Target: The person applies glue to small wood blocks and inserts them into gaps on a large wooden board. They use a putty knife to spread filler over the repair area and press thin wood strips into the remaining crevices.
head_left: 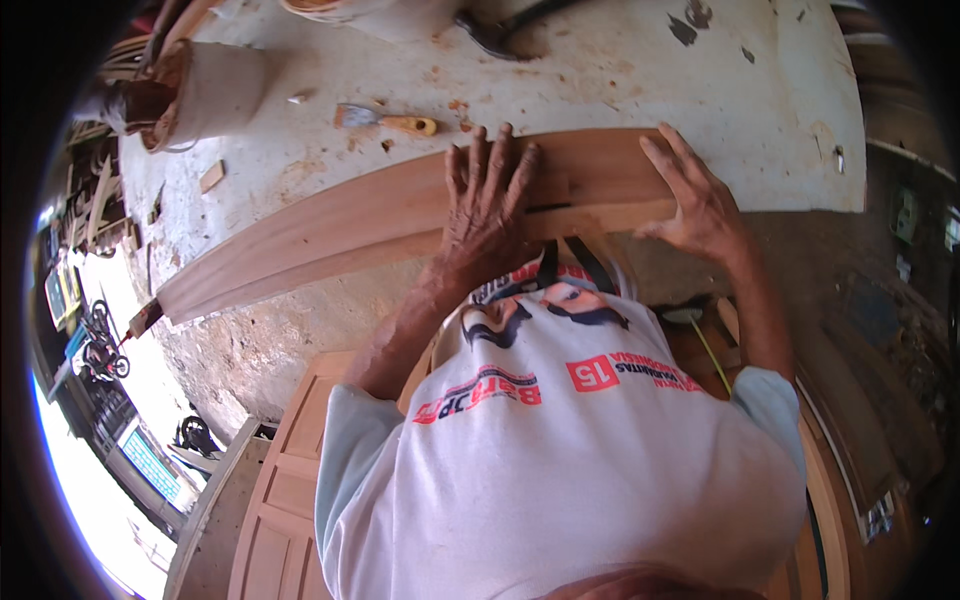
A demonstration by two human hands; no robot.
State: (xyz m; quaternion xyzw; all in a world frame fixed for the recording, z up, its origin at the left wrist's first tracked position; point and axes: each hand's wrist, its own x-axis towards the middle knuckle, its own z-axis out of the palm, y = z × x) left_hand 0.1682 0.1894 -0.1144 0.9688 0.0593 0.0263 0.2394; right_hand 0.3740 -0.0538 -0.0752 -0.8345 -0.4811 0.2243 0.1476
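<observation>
A long reddish-brown wooden board [350,215] lies along the near edge of the white worktable, its left end reaching far to the left. A narrower wooden strip [610,216] runs along its near side, with a dark gap between them. My left hand [488,205] rests flat on the board near its middle, fingers stretched toward the far edge. At the board's right end, my right hand [700,200] spans its width, with the thumb at the near side and the fingers over the far side. The undersides of both hands are hidden.
On the worktable [600,80] lie a putty knife [385,120], a small wood block [212,177] and a dark hammer-like tool [500,35]. A whitish bucket [215,95] stands at the far left. Panelled wooden doors [285,480] lean below, left of my body.
</observation>
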